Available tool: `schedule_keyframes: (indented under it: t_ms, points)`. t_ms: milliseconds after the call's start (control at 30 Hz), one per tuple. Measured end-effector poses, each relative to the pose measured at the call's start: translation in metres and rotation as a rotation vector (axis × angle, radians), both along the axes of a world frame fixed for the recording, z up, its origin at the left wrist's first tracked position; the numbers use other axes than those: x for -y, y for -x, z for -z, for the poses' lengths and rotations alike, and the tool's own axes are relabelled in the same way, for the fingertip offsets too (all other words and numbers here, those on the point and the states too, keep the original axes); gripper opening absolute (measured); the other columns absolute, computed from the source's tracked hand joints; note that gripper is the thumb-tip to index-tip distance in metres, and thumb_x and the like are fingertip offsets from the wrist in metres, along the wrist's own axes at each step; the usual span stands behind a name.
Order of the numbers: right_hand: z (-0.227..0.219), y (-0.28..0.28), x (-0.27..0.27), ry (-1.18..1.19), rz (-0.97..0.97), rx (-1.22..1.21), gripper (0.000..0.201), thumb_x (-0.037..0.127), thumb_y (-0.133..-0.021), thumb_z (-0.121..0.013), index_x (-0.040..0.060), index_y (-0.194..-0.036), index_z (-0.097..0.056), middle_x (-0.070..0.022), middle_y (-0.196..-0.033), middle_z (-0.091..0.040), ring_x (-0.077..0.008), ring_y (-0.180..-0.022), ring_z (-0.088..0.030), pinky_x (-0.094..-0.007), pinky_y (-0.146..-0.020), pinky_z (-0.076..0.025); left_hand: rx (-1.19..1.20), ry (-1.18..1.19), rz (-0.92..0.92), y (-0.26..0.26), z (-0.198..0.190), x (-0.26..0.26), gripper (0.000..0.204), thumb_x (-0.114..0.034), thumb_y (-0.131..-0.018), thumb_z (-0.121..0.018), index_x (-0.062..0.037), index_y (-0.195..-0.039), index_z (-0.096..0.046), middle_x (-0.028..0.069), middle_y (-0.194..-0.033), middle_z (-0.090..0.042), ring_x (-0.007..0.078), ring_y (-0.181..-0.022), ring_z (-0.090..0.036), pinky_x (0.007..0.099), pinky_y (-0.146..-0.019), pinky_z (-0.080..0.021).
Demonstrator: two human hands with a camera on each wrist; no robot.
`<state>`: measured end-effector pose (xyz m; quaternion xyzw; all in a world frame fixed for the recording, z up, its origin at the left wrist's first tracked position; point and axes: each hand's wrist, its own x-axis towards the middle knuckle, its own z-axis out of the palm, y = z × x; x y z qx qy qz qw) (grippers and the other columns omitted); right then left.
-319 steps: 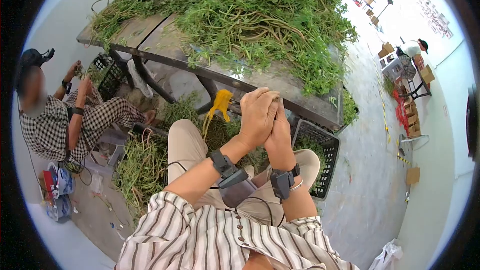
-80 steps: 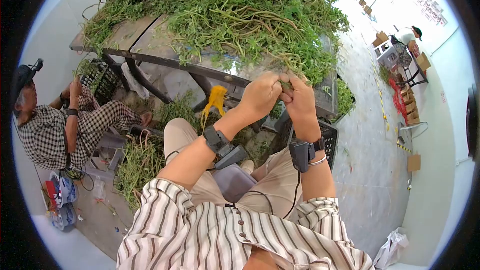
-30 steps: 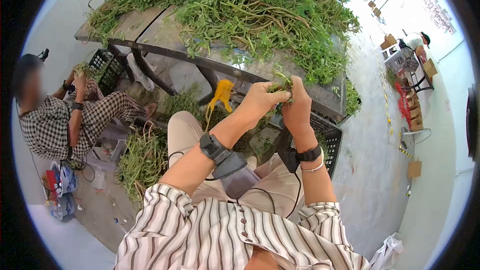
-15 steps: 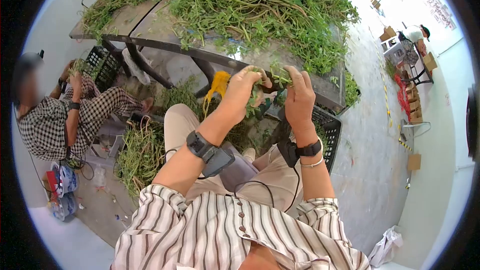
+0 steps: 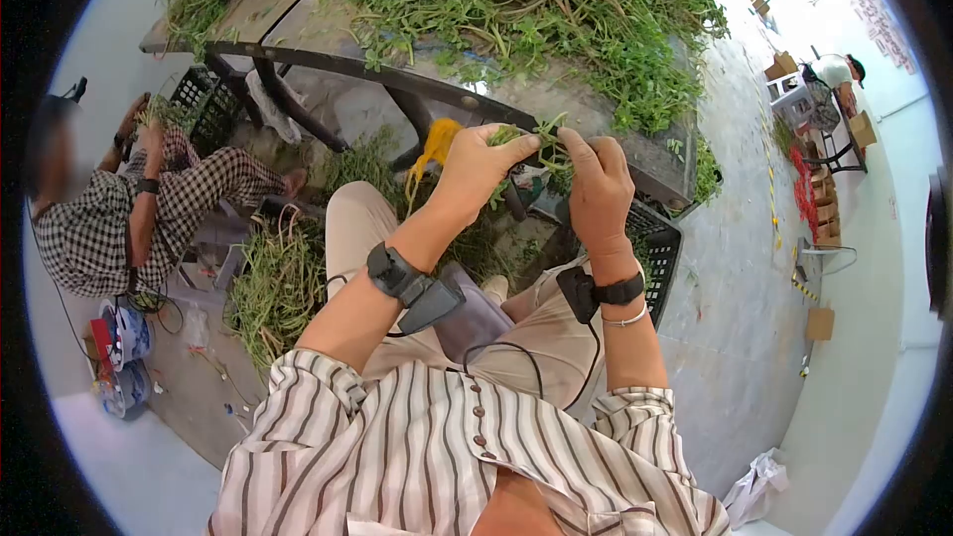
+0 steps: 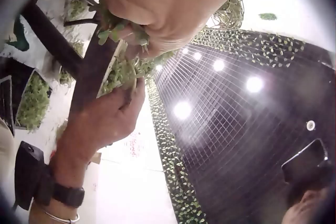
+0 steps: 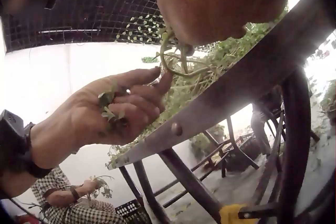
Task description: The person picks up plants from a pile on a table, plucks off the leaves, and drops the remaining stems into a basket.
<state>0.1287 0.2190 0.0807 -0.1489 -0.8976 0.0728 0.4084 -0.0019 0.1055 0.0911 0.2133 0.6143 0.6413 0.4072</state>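
In the head view, my left hand [image 5: 467, 174] holds a small bunch of leafy green stems [image 5: 549, 144] in front of the table's near edge. Facing it, my right hand [image 5: 602, 197] pinches the stems at their other side with thumb and forefinger. A stem [image 7: 167, 58] bends in a loop between the two hands in the right wrist view. Leaves [image 7: 111, 112] poke out between the curled fingers of my left hand there. The left wrist view has my right fingertips on a stem below my left hand. A big heap of similar greens [image 5: 516, 10] covers much of the table.
The dark table [image 5: 308, 25] has a metal front edge. A yellow bag [image 5: 438, 144] hangs beneath it. Black crate [image 5: 660, 258] stands right of my knees, and a pile of stems [image 5: 283, 283] lies at left. Another person [image 5: 99, 218] sits on the left holding greens.
About ten seconds ago my hands were clasped together. A second ago they met around the greens; since then they have drawn slightly apart, with stems showing between them.
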Motion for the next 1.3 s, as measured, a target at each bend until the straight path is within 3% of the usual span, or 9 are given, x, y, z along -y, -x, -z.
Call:
schedule_keyframes:
  t_ms: [100,167,300,367,600,767,967,1300]
  points:
    - [0.001,0.000,0.003,-0.034,-0.013,-0.018,0.041,-0.003,-0.071,-0.058,0.0131,-0.108,-0.064,-0.0064,-0.082,-0.053,-0.0251,-0.077,-0.056,-0.0340,-0.061,-0.049,-0.098,-0.029,-0.042,-0.003,0.002,-0.001,0.029,-0.024,-0.079,-0.071,0.0020,-0.090,-0.066,0.0031,-0.077,-0.064,0.0072,-0.069,-0.052,0.0244,-0.059,-0.040]
    - [0.002,0.001,0.004,-0.044,-0.038,-0.018,0.040,-0.003,-0.070,-0.059,0.0120,-0.107,-0.064,-0.0067,-0.082,-0.053,-0.0251,-0.077,-0.056,-0.0338,-0.061,-0.048,-0.127,0.026,0.025,-0.002,0.002,0.000,0.030,-0.028,-0.078,-0.073,-0.0011,-0.089,-0.065,-0.0012,-0.067,-0.056,0.0049,-0.056,-0.043,0.0226,-0.050,-0.033]
    - [0.005,0.002,0.007,-0.033,-0.064,-0.024,0.040,-0.004,-0.069,-0.059,0.0107,-0.106,-0.064,-0.0068,-0.082,-0.053,-0.0251,-0.077,-0.056,-0.0339,-0.062,-0.048,-0.089,-0.055,0.042,-0.002,0.012,-0.002,0.032,-0.027,-0.075,-0.074,0.0000,-0.091,-0.066,0.0006,-0.072,-0.060,0.0061,-0.061,-0.047,0.0227,-0.054,-0.035]
    - [0.005,0.003,0.008,-0.015,-0.069,-0.032,0.040,-0.004,-0.069,-0.059,0.0095,-0.106,-0.064,-0.0070,-0.082,-0.053,-0.0253,-0.076,-0.055,-0.0342,-0.063,-0.048,-0.058,0.006,0.137,0.000,0.004,0.000,0.032,-0.025,-0.074,-0.075,0.0006,-0.091,-0.066,0.0011,-0.076,-0.062,0.0075,-0.066,-0.050,0.0237,-0.058,-0.038]
    - [0.008,0.002,0.011,0.039,-0.099,-0.036,0.039,-0.005,-0.070,-0.058,0.0087,-0.106,-0.063,-0.0078,-0.083,-0.053,-0.0263,-0.077,-0.054,-0.0352,-0.064,-0.047,-0.061,0.047,0.112,0.001,0.021,-0.007,0.027,-0.021,-0.073,-0.075,-0.0013,-0.090,-0.066,-0.0003,-0.072,-0.059,0.0073,-0.061,-0.048,0.0243,-0.053,-0.036]
    - [0.012,0.000,0.006,0.062,-0.089,-0.029,0.037,-0.004,-0.071,-0.058,0.0075,-0.106,-0.062,-0.0084,-0.082,-0.052,-0.0271,-0.077,-0.054,-0.0356,-0.065,-0.047,0.159,0.084,0.070,-0.007,0.001,-0.007,0.016,-0.018,-0.075,-0.070,-0.0078,-0.075,-0.058,-0.0035,-0.061,-0.044,0.0072,-0.052,-0.038,0.0249,-0.045,-0.028]
    - [0.021,-0.007,0.007,0.094,-0.039,-0.020,0.035,-0.002,-0.072,-0.058,0.0073,-0.106,-0.062,-0.0088,-0.081,-0.052,-0.0275,-0.076,-0.054,-0.0360,-0.064,-0.046,0.312,-0.031,0.085,0.002,0.013,-0.005,0.018,-0.018,-0.080,-0.061,-0.0116,-0.070,-0.046,-0.0043,-0.061,-0.039,0.0074,-0.051,-0.035,0.0237,-0.045,-0.027]
    - [0.023,-0.015,0.006,0.147,-0.010,0.006,0.041,-0.008,-0.068,-0.056,0.0078,-0.106,-0.062,-0.0097,-0.082,-0.051,-0.0291,-0.076,-0.053,-0.0375,-0.065,-0.046,0.326,-0.083,0.058,0.008,0.020,-0.001,0.017,-0.016,-0.081,-0.056,-0.0114,-0.070,-0.043,-0.0040,-0.062,-0.037,0.0071,-0.051,-0.034,0.0238,-0.044,-0.029]
